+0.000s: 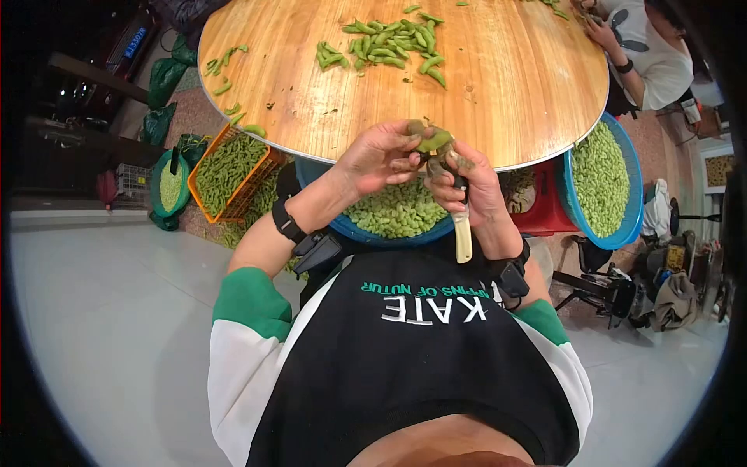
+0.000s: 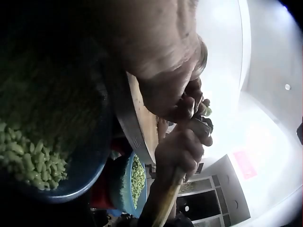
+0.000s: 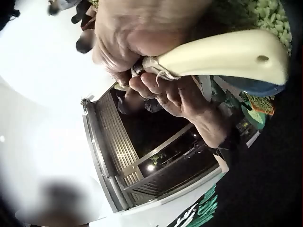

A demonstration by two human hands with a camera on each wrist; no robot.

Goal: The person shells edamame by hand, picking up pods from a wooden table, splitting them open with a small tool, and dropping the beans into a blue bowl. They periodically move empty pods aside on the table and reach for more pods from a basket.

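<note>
Close together above the table's near edge, both hands meet at a green bean pod point(image 1: 436, 142). My left hand point(image 1: 381, 159) pinches the pod between thumb and fingers. In my right hand point(image 1: 481, 191) is a cream-handled knife point(image 1: 463, 233), its handle pointing down toward the shirt; the fingers curl round its upper end. The right wrist view shows wrapping at the top of the handle point(image 3: 222, 56), while the blade is mostly hidden by the fingers. Directly below the hands sits a blue basin point(image 1: 424, 238) of shelled green beans point(image 1: 393, 214).
A heap of pods point(image 1: 389, 43) lies on the round wooden table point(image 1: 498, 86), with several strays at left. An orange crate point(image 1: 247, 189) of pods stands left, another blue basin point(image 1: 634, 222) of beans right, beside a red stool point(image 1: 551, 202). Another person point(image 1: 657, 58) sits at upper right.
</note>
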